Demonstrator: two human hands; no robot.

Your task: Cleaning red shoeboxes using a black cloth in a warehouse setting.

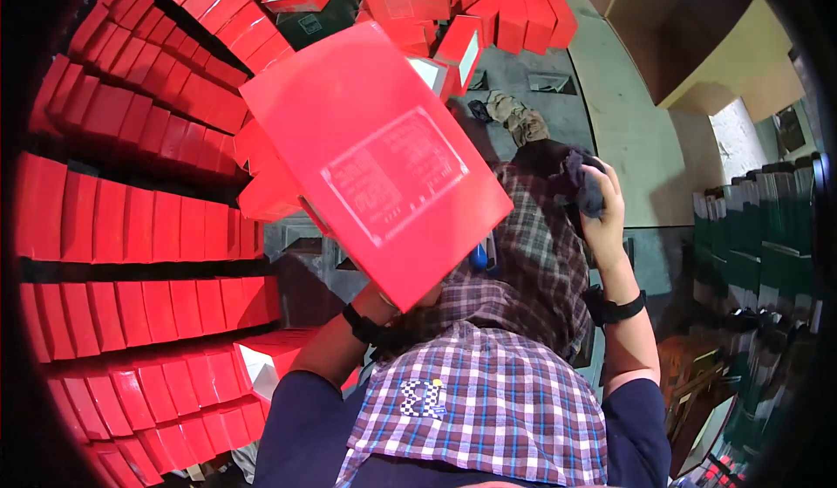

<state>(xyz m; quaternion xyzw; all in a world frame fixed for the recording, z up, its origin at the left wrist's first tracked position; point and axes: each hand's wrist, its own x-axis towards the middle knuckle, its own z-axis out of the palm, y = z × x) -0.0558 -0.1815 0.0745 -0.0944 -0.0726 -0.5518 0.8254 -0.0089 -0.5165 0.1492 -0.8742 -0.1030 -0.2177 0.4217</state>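
Note:
A large red box (349, 113) with a pale printed label on its upper face is tilted in front of me. My left hand (377, 303) is closed on it at its lower edge, the fingers mostly hidden beneath the box. To the right, my right hand (607, 209) is raised and closed around a crumpled dark cloth (582, 181). The cloth is apart from the box. Below both hands lies my checked apron (488, 392); a small blue object (479, 257) shows by the box's lower right edge.
Rows of stacked red boxes (113, 222) fill the left side. More red boxes (514, 17), some open, lie at the far end. At the far right stand an open cardboard carton (697, 43) and stacks of dark green items (763, 261). A beige crumpled thing (519, 117) lies ahead.

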